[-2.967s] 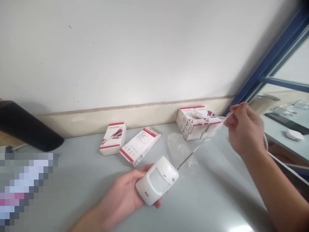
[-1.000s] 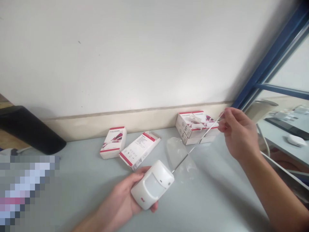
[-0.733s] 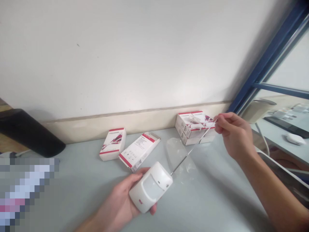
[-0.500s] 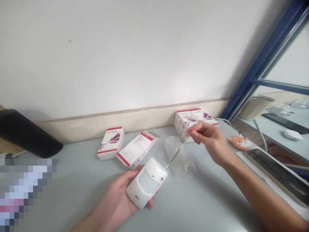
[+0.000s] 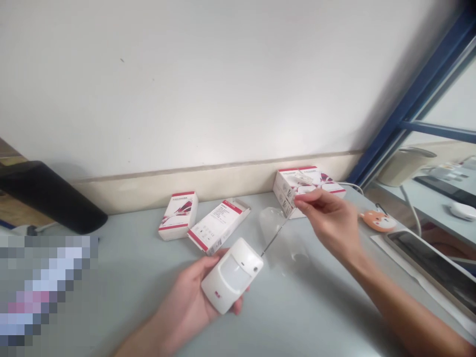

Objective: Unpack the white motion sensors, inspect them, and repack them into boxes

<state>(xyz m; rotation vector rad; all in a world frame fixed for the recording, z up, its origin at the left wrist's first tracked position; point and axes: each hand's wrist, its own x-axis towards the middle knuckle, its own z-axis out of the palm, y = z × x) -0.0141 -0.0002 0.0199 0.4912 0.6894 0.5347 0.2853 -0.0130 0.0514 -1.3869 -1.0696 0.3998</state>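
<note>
A white motion detector (image 5: 228, 287) with a curved sensor window and a small red logo lies tilted in my left hand (image 5: 186, 297), fingers wrapped around its sides and back. From the detector's upper right edge a thin metal rod (image 5: 274, 238) slants up to my right hand (image 5: 330, 220). Thumb and forefinger pinch the rod's far end. Whether the rod is fixed to the detector or only touches it, I cannot tell. Behind the rod lies a clear plastic bag (image 5: 293, 258). Just beyond the detector rests a white and red box (image 5: 219, 225) with printed text.
Another small box (image 5: 178, 215) stands at the left, and stacked boxes (image 5: 307, 183) stand against the wall. On the right lie an orange animal-shaped item (image 5: 377, 220) and a dark-screened device (image 5: 431, 267). A black object (image 5: 55, 196) juts in from the left over the grey tabletop (image 5: 282, 317).
The whole view has shifted slightly, so things appear a little farther right. Both hands keep their holds on the detector and the rod, in nearly the same arrangement.
</note>
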